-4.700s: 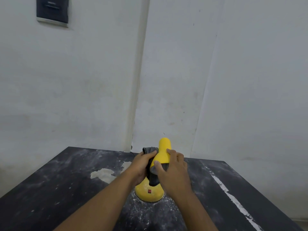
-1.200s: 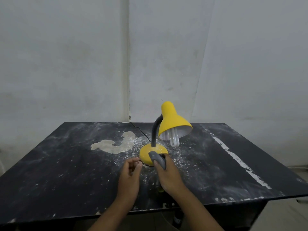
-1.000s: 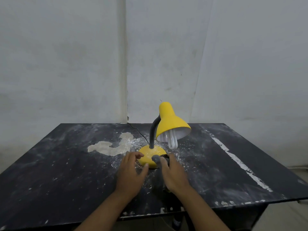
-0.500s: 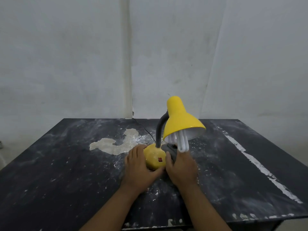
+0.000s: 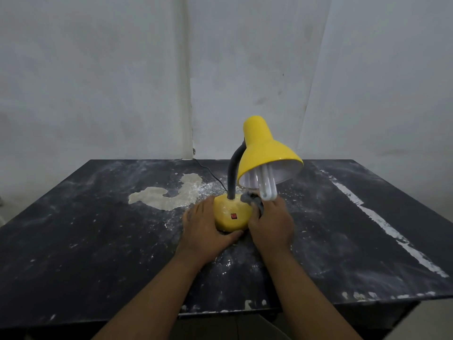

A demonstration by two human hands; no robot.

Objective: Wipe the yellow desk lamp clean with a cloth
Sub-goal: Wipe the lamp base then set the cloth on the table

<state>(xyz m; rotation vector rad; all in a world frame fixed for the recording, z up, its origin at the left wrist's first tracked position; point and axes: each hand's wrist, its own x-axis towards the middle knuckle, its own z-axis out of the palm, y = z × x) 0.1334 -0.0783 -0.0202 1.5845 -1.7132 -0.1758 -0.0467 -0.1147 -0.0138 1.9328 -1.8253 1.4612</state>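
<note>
Yellow desk lamp (image 5: 247,192), with a glossy cone shade, a dark bendable neck and a rounded base bearing a small red switch (image 5: 234,216), stands upright near the middle of a black, dust-streaked tabletop (image 5: 98,229) as a person cleans it. The left hand (image 5: 204,228) lies flat against the base's left flank, fingers together and wrapped around the curve to steady it, gripping nothing else. The right hand (image 5: 270,225) presses a crumpled grey cloth (image 5: 252,201) against the base's right side, fingers clamped on the fabric, just under the white spiral-tube bulb (image 5: 266,185) hanging from the shade. White powder is scattered on the tabletop around the base, and a pale, dried patch (image 5: 166,195) lies to the left. A thin black cord (image 5: 210,174) trails back toward the grey wall.

The shade appears bright and free of marks, while the base shows a faint mottled film, so the wipe of the base seems to be in progress. Judging from this view, the rest of the base and perhaps the neck are left; the lamp's far side is hidden.
</note>
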